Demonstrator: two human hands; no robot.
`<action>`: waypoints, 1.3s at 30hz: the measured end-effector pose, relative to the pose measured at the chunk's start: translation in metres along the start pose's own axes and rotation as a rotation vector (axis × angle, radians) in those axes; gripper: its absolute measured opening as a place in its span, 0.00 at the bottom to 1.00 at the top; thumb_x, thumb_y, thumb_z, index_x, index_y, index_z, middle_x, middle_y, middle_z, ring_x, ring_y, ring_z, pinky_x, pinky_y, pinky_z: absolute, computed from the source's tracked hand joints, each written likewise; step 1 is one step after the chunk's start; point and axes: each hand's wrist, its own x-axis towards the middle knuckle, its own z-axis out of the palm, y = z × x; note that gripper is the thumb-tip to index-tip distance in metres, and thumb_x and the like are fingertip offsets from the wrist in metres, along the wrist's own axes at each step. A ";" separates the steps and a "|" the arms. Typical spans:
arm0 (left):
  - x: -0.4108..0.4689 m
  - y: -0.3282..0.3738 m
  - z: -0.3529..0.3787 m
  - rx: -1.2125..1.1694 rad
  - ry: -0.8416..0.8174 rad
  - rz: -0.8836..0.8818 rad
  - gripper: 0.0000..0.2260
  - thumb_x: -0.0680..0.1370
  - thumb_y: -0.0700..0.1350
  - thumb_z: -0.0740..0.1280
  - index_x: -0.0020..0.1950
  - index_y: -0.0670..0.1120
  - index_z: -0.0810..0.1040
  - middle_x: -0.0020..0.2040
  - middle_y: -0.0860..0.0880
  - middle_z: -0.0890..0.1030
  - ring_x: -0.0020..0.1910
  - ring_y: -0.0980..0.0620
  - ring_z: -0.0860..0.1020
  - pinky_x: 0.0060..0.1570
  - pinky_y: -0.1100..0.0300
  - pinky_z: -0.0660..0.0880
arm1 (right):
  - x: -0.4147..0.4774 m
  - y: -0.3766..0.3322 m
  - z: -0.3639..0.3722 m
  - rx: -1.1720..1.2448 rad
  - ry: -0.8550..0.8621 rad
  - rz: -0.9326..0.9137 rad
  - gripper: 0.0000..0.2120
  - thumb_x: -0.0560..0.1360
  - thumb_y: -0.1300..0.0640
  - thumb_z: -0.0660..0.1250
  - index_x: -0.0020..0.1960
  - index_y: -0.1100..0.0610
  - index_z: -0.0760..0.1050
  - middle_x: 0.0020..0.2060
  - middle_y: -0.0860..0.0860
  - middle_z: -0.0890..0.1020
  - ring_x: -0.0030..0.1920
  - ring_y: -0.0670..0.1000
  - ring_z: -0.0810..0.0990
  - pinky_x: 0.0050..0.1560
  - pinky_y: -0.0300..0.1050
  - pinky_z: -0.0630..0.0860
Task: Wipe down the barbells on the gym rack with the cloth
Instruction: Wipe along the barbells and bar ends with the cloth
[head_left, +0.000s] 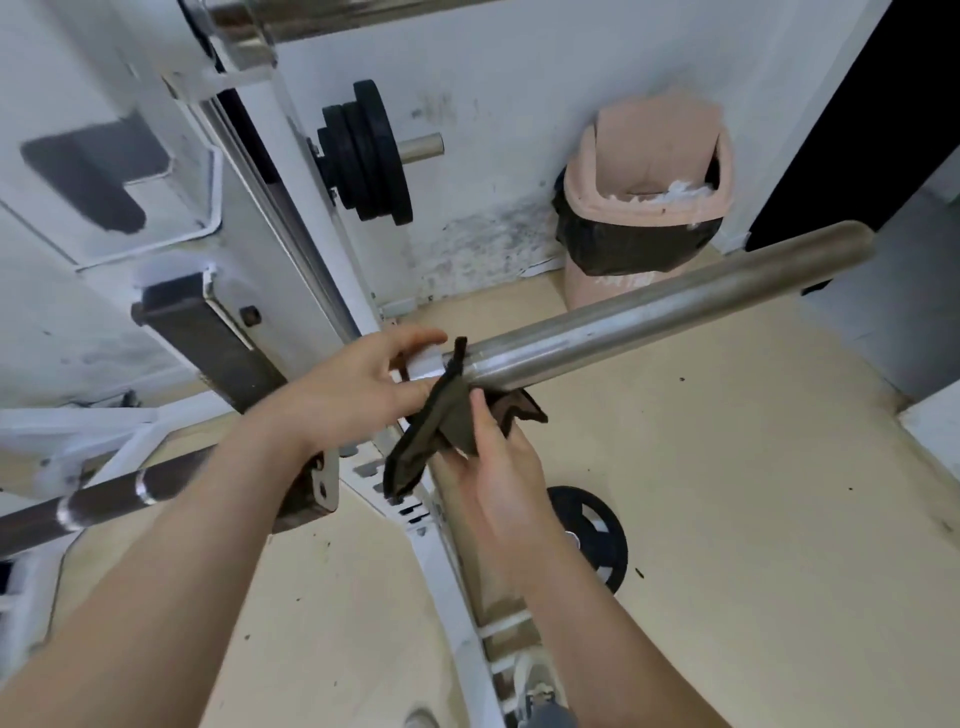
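The right hand (498, 467) pinches the dark cloth (441, 426) at centre frame, its upper end draped over the bar (649, 317). The left hand (358, 384) curls round the bar just left of the cloth, beside the white rack (311, 270).

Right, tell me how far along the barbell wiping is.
Done: nothing visibly. In hand: cloth draped over the barbell, right hand holding it, left hand gripping the barbell. Left: its bare length, the darker bar, the top bar.
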 end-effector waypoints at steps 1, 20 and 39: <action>-0.006 -0.002 0.007 0.075 0.120 0.060 0.29 0.72 0.53 0.73 0.71 0.54 0.68 0.65 0.60 0.72 0.64 0.62 0.69 0.63 0.66 0.67 | -0.005 -0.003 -0.002 -0.081 -0.010 -0.012 0.30 0.76 0.43 0.65 0.74 0.53 0.65 0.65 0.49 0.78 0.64 0.46 0.77 0.70 0.51 0.69; -0.034 -0.026 0.027 0.732 0.472 0.253 0.22 0.71 0.57 0.71 0.58 0.46 0.75 0.49 0.49 0.81 0.44 0.46 0.80 0.35 0.58 0.68 | 0.016 -0.041 0.047 -1.748 0.189 -0.853 0.21 0.81 0.46 0.49 0.53 0.51 0.79 0.51 0.47 0.83 0.56 0.49 0.79 0.65 0.49 0.61; -0.013 -0.020 0.013 0.471 0.267 0.179 0.20 0.65 0.56 0.71 0.52 0.50 0.73 0.39 0.52 0.79 0.37 0.47 0.77 0.36 0.56 0.75 | 0.019 -0.049 0.055 -1.674 0.149 -0.714 0.30 0.76 0.42 0.41 0.68 0.52 0.71 0.53 0.47 0.83 0.60 0.47 0.77 0.73 0.52 0.58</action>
